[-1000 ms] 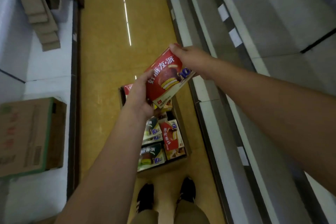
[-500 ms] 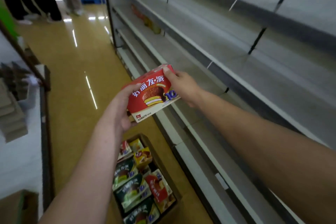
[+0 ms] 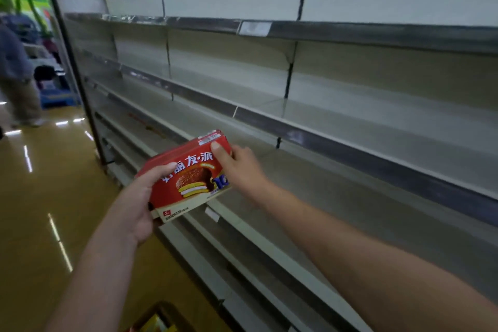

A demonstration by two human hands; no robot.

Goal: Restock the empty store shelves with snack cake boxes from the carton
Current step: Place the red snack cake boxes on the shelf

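The carton [image 3: 161, 317] is peeking in at the very bottom, low on the floor [image 3: 40, 197]. A second ago the person was looking down into it, with the box just above it. Now the box is sitting up high in front of the shelves [image 3: 350, 121]. I think the picking-up part is over and the putting-down part is coming next.

The left hand [image 3: 137, 205] is gripping the lower left end of the snack cake box [image 3: 188, 170], with the thumb lying on the front and the fingers curling under. The right hand [image 3: 242, 167] is holding the upper right end, with the thumb pressing the front and the other fingers hiding behind. The box is hanging tilted in the air, near a shelf edge and not resting on anything.

The red box is showing white Chinese writing. "友·派" is reading clearly, and the thumb is covering part of the start. Part of a blue "10" is showing too, beside a picture of a chocolate cake with white cream. The little white sticker [image 3: 207, 139] on top is looking too blurry to read.

Farther back, the shelves are standing bare. A white tag [image 3: 254, 27] is sitting on the top rail, also blurry. Far off to the left, a person [image 3: 16, 70] is standing.
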